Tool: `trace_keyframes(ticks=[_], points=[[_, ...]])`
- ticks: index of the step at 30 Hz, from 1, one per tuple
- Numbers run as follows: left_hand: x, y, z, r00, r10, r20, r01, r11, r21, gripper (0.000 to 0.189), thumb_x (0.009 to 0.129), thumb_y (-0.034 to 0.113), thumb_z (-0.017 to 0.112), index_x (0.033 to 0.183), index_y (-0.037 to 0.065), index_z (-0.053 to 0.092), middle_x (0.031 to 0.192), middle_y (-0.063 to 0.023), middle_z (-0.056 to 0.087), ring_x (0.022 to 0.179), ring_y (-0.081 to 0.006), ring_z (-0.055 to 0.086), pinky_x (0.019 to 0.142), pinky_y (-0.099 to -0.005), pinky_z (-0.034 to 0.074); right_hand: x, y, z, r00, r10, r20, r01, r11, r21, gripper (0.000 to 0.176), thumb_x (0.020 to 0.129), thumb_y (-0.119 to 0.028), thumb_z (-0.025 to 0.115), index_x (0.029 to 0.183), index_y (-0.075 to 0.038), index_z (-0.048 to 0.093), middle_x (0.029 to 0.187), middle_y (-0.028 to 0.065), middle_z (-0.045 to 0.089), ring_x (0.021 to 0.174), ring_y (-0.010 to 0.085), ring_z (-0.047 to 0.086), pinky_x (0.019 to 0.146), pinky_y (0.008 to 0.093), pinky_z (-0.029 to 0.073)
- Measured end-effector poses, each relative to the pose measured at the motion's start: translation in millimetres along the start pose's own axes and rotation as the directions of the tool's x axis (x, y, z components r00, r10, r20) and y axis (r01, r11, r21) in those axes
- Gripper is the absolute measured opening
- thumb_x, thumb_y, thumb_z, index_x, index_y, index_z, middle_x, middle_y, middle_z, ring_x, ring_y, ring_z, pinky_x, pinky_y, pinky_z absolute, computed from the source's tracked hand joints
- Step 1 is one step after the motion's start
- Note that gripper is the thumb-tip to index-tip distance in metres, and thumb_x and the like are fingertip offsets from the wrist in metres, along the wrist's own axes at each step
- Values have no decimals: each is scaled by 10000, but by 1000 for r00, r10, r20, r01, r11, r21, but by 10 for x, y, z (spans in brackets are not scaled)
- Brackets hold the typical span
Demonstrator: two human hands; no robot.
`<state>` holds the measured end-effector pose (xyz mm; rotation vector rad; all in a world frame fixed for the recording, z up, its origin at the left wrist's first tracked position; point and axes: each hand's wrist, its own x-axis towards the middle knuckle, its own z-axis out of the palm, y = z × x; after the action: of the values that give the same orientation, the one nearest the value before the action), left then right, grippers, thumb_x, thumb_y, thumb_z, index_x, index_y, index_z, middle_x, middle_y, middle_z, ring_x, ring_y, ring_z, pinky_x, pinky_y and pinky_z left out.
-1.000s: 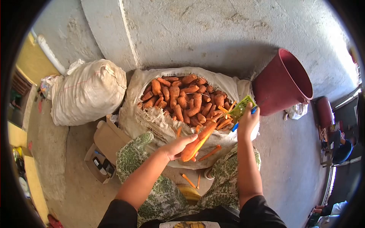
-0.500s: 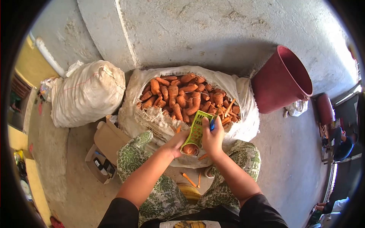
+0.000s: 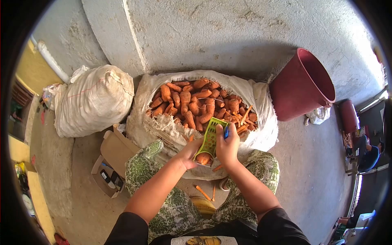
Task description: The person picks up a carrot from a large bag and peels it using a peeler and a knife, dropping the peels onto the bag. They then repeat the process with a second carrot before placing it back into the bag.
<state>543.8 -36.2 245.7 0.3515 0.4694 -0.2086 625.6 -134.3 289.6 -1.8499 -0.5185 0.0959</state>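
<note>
My left hand [image 3: 191, 152] is closed around the lower left side of a yellow-green perforated plastic holder [image 3: 210, 136]. Its fingers are partly hidden beneath. A carrot [image 3: 203, 158] shows at the holder's near end. Along the right side, my right hand [image 3: 228, 145] is closed on a blue-handled tool [image 3: 226, 131], its thumb pressed over the holder's edge. The tool's working end is too small to make out. Just beyond both hands, many carrots [image 3: 185, 102] fill an open white woven sack [image 3: 265, 118]. Orange peel strips [image 3: 246, 115] lie on the pile's right side.
Left of the open sack stands a full white sack [image 3: 96, 100]. A cardboard box [image 3: 118, 151] holding small dark items sits near my left knee. At the right leans a dark red bin [image 3: 288, 92]. Peel strips [image 3: 203, 193] lie on the floor. Another person [image 3: 369, 157] is at far right.
The blue-handled tool and my right hand have shifted slightly, with less of the tool showing. The carrot in the holder has turned a little. The far-right person has moved.
</note>
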Motion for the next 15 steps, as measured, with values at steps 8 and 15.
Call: trace_keyframes(ticks=[8, 15], points=[[-287, 71, 67, 985, -97, 143, 16, 874, 485, 445, 947, 413, 368, 1083, 12, 506, 889, -83, 579, 740, -163, 585, 626, -292, 519, 828, 536, -597, 902, 22, -432, -76, 991, -109, 213, 926, -232, 503, 892, -22, 512, 638, 55, 548, 529, 123, 498, 474, 290, 407], [-181, 103, 61, 1000, -2, 4, -1, 856, 518, 460, 922, 454, 418, 1081, 33, 511, 858, -68, 591, 695, -146, 603, 582, -270, 508, 407, 100, -356, 975, 126, -183, -79, 966, 246, 180, 923, -206, 505, 898, -29, 517, 691, 34, 544, 587, 97, 500, 512, 259, 429]])
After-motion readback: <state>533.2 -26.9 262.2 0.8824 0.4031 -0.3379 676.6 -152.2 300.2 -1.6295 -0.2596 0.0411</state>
